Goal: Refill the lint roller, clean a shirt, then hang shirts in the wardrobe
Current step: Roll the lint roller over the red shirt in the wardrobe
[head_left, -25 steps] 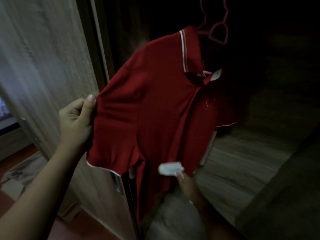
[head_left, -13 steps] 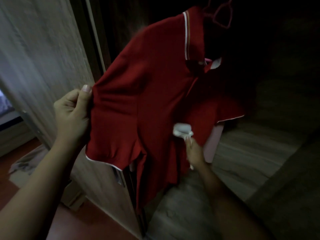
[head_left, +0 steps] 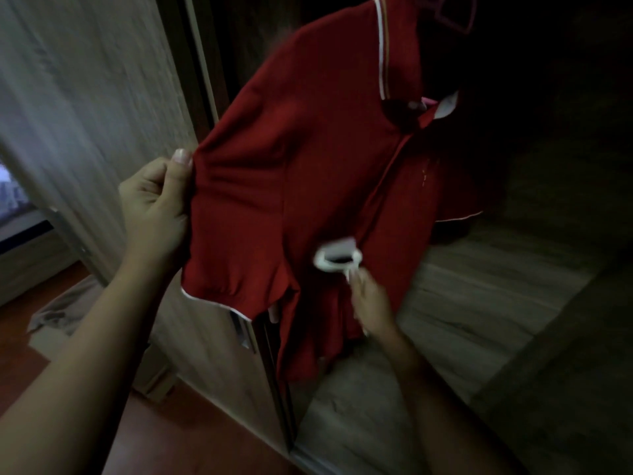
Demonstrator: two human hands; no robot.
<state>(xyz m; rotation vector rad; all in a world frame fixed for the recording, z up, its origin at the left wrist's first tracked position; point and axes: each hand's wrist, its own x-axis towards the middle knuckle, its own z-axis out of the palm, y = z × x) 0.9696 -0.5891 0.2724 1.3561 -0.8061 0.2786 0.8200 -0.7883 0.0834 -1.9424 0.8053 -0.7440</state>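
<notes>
A red polo shirt [head_left: 308, 173] with white trim hangs on a pink hanger [head_left: 455, 15] inside the dark wardrobe. My left hand [head_left: 154, 214] pinches the shirt's left sleeve near the shoulder seam and holds it stretched out to the left. My right hand [head_left: 368, 299] grips the handle of a white lint roller [head_left: 337, 257], whose head rests against the shirt's front near the placket, below chest height. The hanger's hook and the rail are out of view at the top.
The wardrobe's wooden sliding door [head_left: 85, 97] stands at the left, its edge behind the sleeve. A wooden wardrobe shelf [head_left: 462, 303] lies below the shirt. A crumpled grey cloth on a box [head_left: 61, 313] sits on the reddish floor at lower left.
The lint roller went up the shirt front from the hem to mid-height, then came slightly lower. My left hand has kept its hold on the sleeve.
</notes>
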